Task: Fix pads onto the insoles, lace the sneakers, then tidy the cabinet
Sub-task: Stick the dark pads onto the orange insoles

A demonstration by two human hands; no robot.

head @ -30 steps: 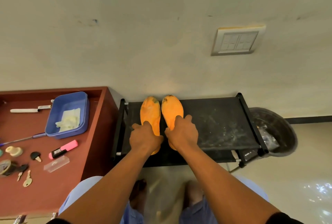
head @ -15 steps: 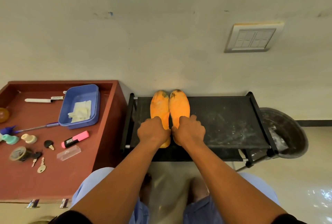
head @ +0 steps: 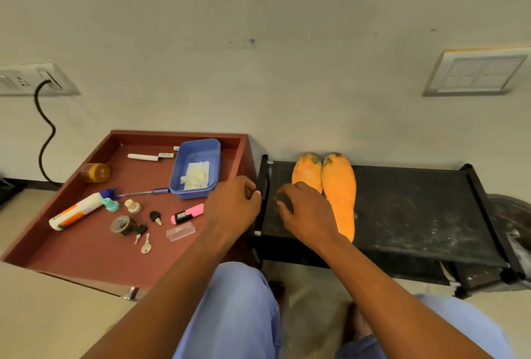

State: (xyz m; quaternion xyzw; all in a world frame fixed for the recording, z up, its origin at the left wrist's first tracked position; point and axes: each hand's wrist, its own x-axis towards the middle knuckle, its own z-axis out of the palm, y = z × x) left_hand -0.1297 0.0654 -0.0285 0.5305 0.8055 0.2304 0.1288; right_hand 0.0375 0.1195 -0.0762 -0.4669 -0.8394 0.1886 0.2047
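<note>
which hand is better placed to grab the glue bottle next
Left, probably. The left hand hovers at the red table's edge, nearer the glue bottle; the right hand is over the black rack beside the insoles.

Two orange insoles (head: 324,183) lie side by side on black rack top (head: 416,206), toes at wall. Left hand (head: 232,206) hovers over red cabinet's (head: 94,249) edge, fingers loosely curled. Right hand (head: 307,212) covers left insole's heel.
</note>
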